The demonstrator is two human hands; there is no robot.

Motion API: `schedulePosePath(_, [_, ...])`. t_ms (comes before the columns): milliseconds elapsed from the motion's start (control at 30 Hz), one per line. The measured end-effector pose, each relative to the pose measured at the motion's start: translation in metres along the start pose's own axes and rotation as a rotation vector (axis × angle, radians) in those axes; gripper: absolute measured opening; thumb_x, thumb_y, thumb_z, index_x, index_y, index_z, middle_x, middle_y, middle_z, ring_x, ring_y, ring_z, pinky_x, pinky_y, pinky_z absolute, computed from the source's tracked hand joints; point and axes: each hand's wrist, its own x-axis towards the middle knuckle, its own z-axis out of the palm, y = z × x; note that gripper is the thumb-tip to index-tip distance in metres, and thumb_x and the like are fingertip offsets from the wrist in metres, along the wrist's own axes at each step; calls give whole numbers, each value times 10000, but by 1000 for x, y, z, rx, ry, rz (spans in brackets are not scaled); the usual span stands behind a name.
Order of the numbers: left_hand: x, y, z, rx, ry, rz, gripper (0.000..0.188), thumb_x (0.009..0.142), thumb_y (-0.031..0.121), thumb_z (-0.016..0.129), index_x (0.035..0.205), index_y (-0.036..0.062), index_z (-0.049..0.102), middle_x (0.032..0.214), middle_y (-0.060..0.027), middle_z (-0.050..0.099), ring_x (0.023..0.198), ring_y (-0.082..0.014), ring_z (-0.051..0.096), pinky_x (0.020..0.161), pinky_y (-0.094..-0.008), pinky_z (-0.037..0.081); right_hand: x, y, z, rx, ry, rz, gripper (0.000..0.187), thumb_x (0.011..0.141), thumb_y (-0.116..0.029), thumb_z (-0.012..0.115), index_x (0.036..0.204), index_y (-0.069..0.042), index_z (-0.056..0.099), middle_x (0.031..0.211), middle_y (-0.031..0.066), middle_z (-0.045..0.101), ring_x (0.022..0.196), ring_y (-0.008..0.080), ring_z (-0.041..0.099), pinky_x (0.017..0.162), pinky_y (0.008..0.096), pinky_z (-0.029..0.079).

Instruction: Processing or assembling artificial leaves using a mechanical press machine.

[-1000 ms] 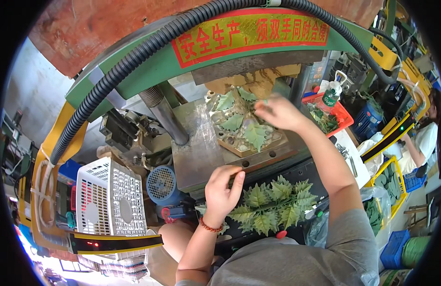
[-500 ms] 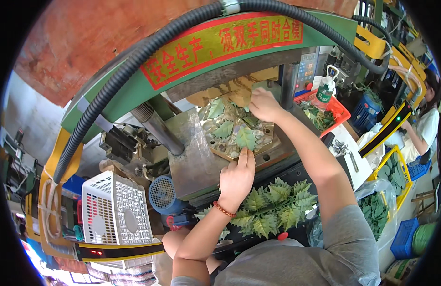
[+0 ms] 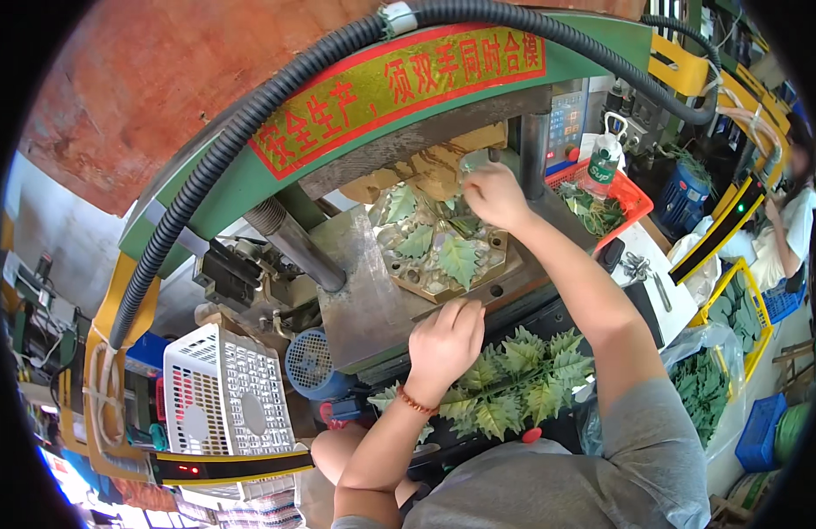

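A many-sided metal mould [image 3: 426, 286] lies on the press bed, with several green fabric leaves laid in it. The nearest leaf [image 3: 459, 258] is at the mould's front, and a second leaf [image 3: 415, 242] is to its left. Just off the front edge, my left hand [image 3: 443, 346] hovers with bent fingers closed together; nothing shows in them. Over the mould's far right corner is my right hand [image 3: 496, 196], its fingers curled in a pinch. Whatever it holds, if anything, is hidden. Leafy green sprays [image 3: 514, 379] are heaped in front of me.
Steel posts [image 3: 531, 159] flank the mould, under a green press frame [image 3: 593, 57]. A red basket [image 3: 633, 212] with a bottle [image 3: 602, 167] stands right, beside a white board [image 3: 664, 286] with small metal tools. On the left is a white crate [image 3: 223, 397]. Another person [image 3: 783, 225] sits far right.
My left hand has come off the nearest leaf and drawn back toward me, its outstretched fingers now bent. The leaf stays in the mould. My right hand remains near the far corner.
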Motion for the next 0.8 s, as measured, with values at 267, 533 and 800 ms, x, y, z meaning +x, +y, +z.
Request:
schedulePosePath(267, [91, -8, -25, -1146, 55, -625, 159, 857, 177, 669, 851, 18, 678, 758, -25, 651, 547, -49, 434, 492, -183, 348, -39, -2, -1, 42, 14, -130, 130, 740, -73, 518, 749, -35, 642, 779, 90, 640, 735, 269, 527, 709, 342, 428])
schedulePosePath(533, [115, -42, -11, -854, -65, -659, 166, 839, 122, 656, 713, 21, 620, 609, -17, 602, 487, -142, 464, 482, -283, 394, 13, -44, -33, 1320, -43, 454, 177, 768, -46, 553, 896, -9, 670, 874, 73, 668, 795, 178, 560, 682, 256, 439])
schedulePosePath(800, [84, -60, -18, -321, -255, -529, 107, 810, 98, 648, 742, 16, 636, 659, -55, 624, 514, -177, 497, 508, -291, 415, 66, -90, -3, 1530, 333, 385, 273, 764, 54, 628, 1029, 5, 585, 926, 103, 636, 816, 174, 612, 622, 247, 497])
